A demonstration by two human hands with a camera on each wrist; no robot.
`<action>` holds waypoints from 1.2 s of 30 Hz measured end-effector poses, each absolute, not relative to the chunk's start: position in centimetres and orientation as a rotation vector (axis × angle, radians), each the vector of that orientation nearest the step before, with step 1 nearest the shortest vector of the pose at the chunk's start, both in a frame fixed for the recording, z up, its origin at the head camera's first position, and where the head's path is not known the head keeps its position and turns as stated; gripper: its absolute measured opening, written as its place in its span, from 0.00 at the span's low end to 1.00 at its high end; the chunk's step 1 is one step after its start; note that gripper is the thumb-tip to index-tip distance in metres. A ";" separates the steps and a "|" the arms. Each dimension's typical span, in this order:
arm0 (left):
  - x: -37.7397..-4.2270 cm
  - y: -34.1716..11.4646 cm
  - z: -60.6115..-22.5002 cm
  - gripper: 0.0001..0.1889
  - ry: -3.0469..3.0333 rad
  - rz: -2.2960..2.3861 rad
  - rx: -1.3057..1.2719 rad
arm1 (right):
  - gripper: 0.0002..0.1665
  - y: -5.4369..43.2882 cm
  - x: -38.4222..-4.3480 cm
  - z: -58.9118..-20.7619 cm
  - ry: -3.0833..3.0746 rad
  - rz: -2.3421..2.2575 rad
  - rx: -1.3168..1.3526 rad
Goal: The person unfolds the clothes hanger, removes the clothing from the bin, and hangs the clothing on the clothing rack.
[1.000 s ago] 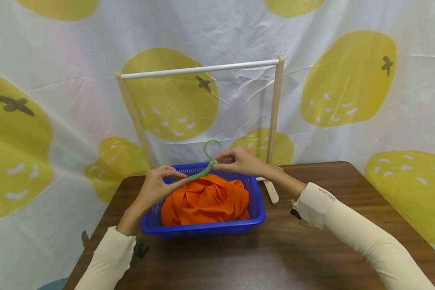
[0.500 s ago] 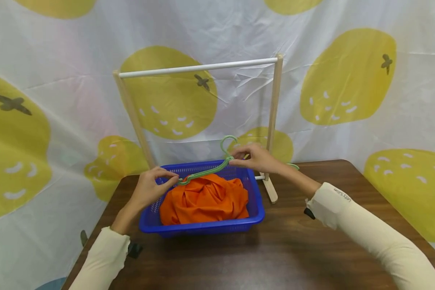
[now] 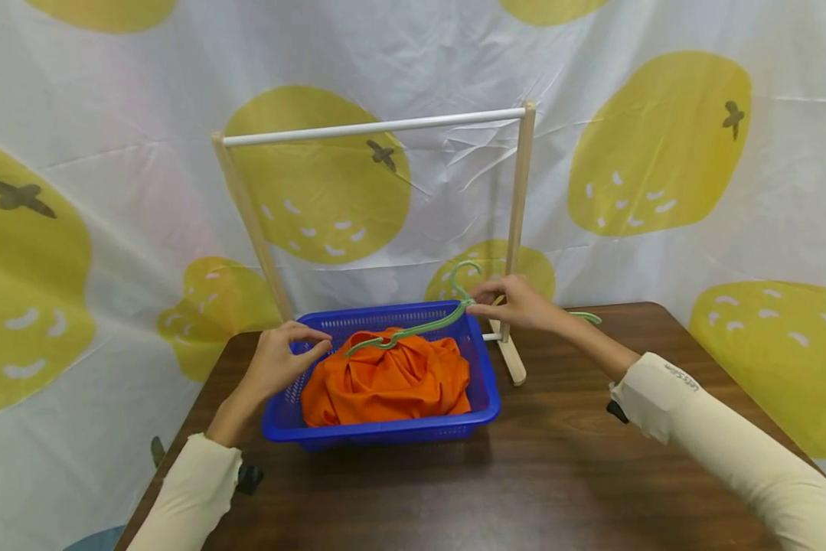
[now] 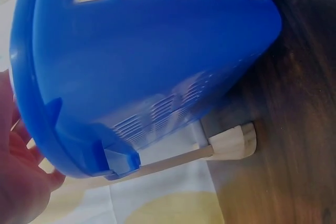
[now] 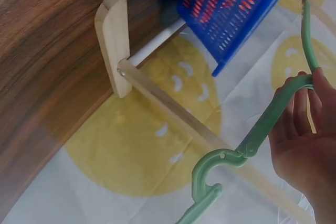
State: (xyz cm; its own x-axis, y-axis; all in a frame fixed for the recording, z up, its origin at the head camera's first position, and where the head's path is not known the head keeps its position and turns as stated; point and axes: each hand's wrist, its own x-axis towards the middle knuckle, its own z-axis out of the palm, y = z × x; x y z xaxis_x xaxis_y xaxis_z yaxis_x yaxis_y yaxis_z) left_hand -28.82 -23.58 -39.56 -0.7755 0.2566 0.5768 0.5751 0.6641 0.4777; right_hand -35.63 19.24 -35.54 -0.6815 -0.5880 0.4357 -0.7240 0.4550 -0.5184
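Observation:
A green plastic clothes hanger (image 3: 422, 328) hangs tilted over the basket, its hook pointing up. My right hand (image 3: 519, 302) pinches it at the middle, just below the hook. The hanger's far end sticks out past the right wrist; in the right wrist view a notched hanger arm (image 5: 270, 119) runs down from the hand. My left hand (image 3: 278, 360) is over the basket's left side, thumb and fingers apart with nothing between them, a short gap from the hanger's tip. Beneath lies a blue perforated basket (image 3: 381, 432) with a bunched orange cloth (image 3: 385, 386) inside.
Right behind the basket stands a rack with a white bar (image 3: 374, 128) and wooden posts (image 3: 520, 199); its right foot (image 3: 512, 361) shows beside the basket. All of it is on a brown wooden table (image 3: 537, 474). A fruit-patterned curtain (image 3: 626, 275) closes off the back.
My right hand has carried the hanger to the right. The left hand first pinched its left arm, slid out to the tip, and has now let go. Basket and cloth stay put.

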 end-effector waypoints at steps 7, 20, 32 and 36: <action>-29.0 -23.8 -40.0 0.05 -2.405 -0.912 -0.648 | 0.11 19.5 -36.1 -36.3 -2.523 0.974 1.144; -29.0 -24.0 -40.1 0.06 -2.429 -0.891 -0.674 | 0.14 17.2 -36.5 -37.2 -2.488 0.933 1.131; -29.4 -25.2 -40.9 0.20 -2.632 -0.766 -0.604 | 0.14 15.7 -36.4 -37.0 -2.440 1.018 1.141; -29.5 -25.4 -41.0 0.20 -2.626 -0.768 -0.611 | 0.15 15.6 -36.3 -36.8 -2.439 1.061 1.133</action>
State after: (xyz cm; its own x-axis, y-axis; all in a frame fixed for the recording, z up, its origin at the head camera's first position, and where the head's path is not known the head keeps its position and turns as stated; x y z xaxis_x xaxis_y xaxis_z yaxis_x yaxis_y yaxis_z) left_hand -29.49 -25.36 -40.99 -0.8512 0.3059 0.4265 0.4875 0.7621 0.4262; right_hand -36.32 15.64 -36.78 -0.6663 -0.5599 0.4925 -0.7420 0.4321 -0.5125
